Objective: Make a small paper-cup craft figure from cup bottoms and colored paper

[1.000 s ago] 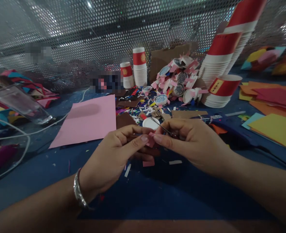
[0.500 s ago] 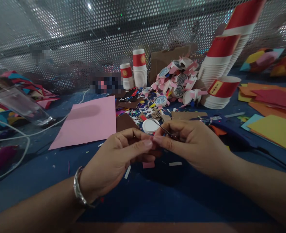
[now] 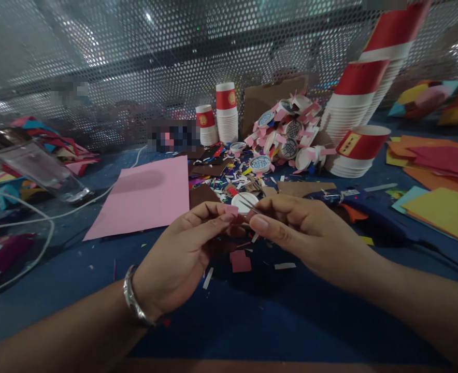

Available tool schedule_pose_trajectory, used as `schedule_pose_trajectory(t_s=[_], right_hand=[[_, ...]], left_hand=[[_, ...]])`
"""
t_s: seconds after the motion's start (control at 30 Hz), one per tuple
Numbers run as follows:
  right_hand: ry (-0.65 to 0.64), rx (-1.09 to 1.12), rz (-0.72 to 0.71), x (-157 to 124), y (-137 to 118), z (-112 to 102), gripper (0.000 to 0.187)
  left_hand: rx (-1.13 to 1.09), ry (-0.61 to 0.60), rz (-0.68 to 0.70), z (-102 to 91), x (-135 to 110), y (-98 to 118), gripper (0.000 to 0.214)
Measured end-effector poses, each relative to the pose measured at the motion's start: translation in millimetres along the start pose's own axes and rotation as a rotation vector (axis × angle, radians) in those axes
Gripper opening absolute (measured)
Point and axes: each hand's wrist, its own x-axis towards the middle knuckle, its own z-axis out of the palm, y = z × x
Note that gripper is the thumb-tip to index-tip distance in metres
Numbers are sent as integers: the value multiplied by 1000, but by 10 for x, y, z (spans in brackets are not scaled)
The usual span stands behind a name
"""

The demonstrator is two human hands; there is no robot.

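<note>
My left hand, with a silver bracelet at the wrist, pinches a small pink paper piece between thumb and fingers. Thin metal tweezers, two narrow prongs pointing up and left, are held in my right hand; their rear part is hidden by the fingers. Both hands hover close together over the blue table. Behind the fingertips lies a round white lid-like disc, partly covered. Below the hands, small pink paper scraps overlap on the table.
A large pink sheet lies to the left, near a glass and white cable. Behind are paper scraps, a heap of white discs with pink tabs and stacked red-and-white cups. A blue glue gun and coloured paper lie right.
My hands have drawn slightly apart, and the pink piece in my left fingers now shows. Another pink scrap has appeared on the table below. The view has shifted slightly.
</note>
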Motion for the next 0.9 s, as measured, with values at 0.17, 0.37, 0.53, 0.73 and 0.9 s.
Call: schedule_pose_trajectory(t_s=[0.17,0.37,0.53,0.73,0.9], right_hand=[[-4,-158,15,-9,-6,27,40],[-26,-185,34,-25,-9,32,41],[-5,-251,6,-15,-16,42,42],[2,-261,-22,-24,-15,50,40],[-18,-254,-5,-50,-18,50,39]], left_hand=[[-36,-9,-34,-5,-17,-1,2],[-55,-110,-104,7,-24,-14,7],[-55,-115,-115,2,-32,-33,10],[-9,-155,-128,13,-35,-50,12],[15,-159,-164,10,-55,-63,14]])
